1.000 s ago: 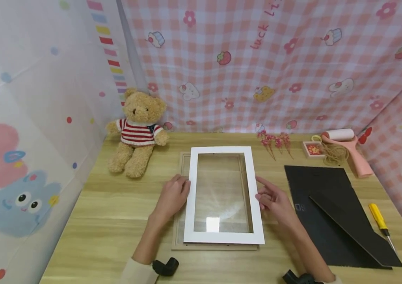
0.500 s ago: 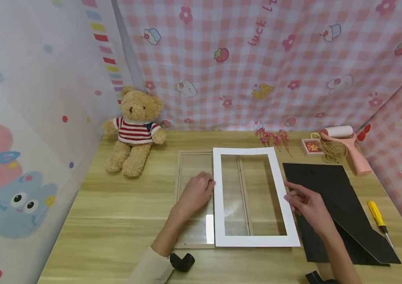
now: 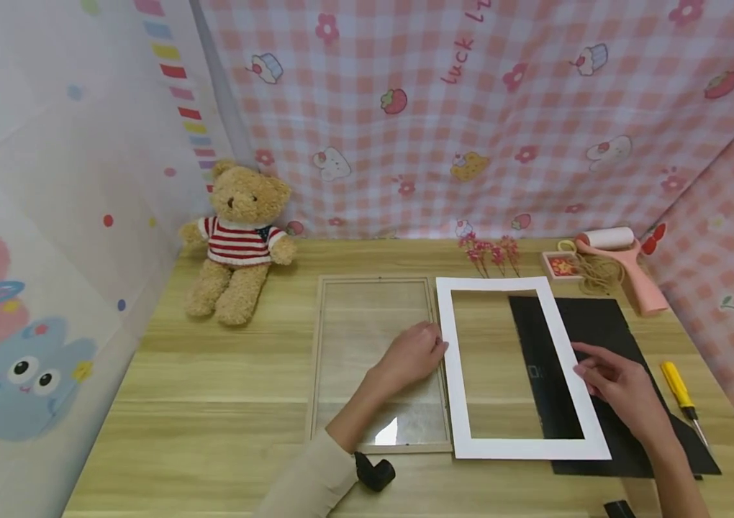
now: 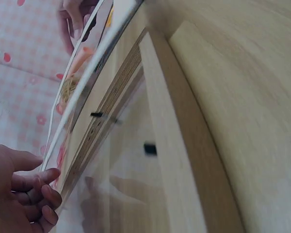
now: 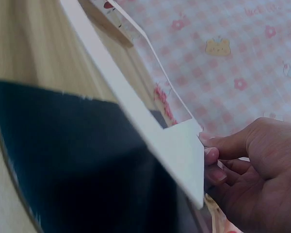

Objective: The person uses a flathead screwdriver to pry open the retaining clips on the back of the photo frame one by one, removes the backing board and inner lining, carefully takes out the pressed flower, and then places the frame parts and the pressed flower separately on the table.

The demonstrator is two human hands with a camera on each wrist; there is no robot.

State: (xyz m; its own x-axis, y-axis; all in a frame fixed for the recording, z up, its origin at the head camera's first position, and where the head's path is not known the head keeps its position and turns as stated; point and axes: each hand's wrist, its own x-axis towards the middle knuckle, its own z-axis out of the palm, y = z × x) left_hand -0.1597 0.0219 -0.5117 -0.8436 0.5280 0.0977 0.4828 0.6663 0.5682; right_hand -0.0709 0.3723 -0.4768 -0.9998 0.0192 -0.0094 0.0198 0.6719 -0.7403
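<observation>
A white rectangular photo mat (image 3: 522, 449) with a large cut-out window is held up between both hands. My left hand (image 3: 414, 354) pinches its left edge; in the left wrist view thumb and fingertips (image 4: 49, 175) meet at the thin white border. The right hand (image 3: 622, 385) pinches the opposite edge, with thumb and finger on the border in the right wrist view. To the left, a wooden picture frame (image 3: 316, 360) with a clear pane lies flat, partly covered by the left forearm. Under the mat's right side is a black backing board (image 3: 594, 316), its stand mostly hidden.
A yellow-handled screwdriver (image 3: 676, 385) lies right of the board. At the back right are a pink lint roller (image 3: 645, 284), twine (image 3: 602, 273), a small box (image 3: 561, 267) and dried pink flowers (image 3: 493, 253). A teddy bear (image 3: 237, 244) sits at the back left.
Both hands have carried the white mat rightward, from above the wooden frame to beside it, partly over the black backing board. The wooden frame stays on the table.
</observation>
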